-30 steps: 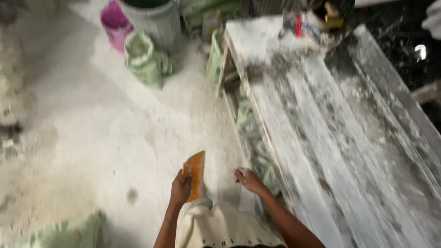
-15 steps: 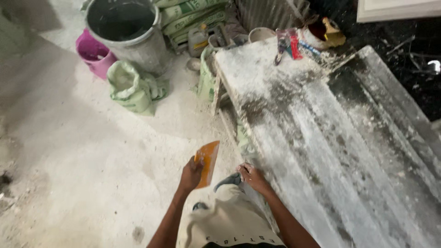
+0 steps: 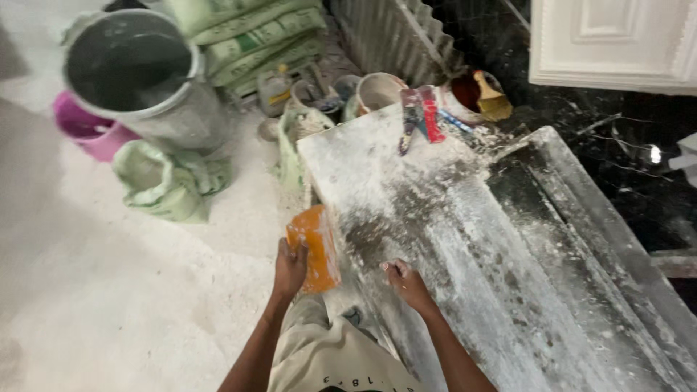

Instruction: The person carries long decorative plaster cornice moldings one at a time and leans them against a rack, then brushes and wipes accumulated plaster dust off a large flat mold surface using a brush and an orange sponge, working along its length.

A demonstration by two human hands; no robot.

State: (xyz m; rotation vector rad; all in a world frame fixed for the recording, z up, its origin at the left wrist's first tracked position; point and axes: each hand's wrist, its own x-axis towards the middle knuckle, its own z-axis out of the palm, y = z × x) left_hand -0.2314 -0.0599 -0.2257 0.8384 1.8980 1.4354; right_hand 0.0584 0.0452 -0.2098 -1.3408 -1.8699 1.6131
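My left hand grips an orange rectangular sanding block, held just off the left edge of a long grey moulded panel dusted with white powder. On the panel's near left part rests my right hand, fingers spread, holding nothing. The panel runs from the upper middle down to the lower right. My light trousers show at the bottom.
A large grey bucket, a pink tub, an open green sack and stacked sacks stand at the upper left. Small pots, a brush and scrapers lie at the panel's far end. White dusty floor lies left.
The view has swung up and closer to the buckets and pots. My left hand keeps the orange block; my right hand has settled flat on the panel.
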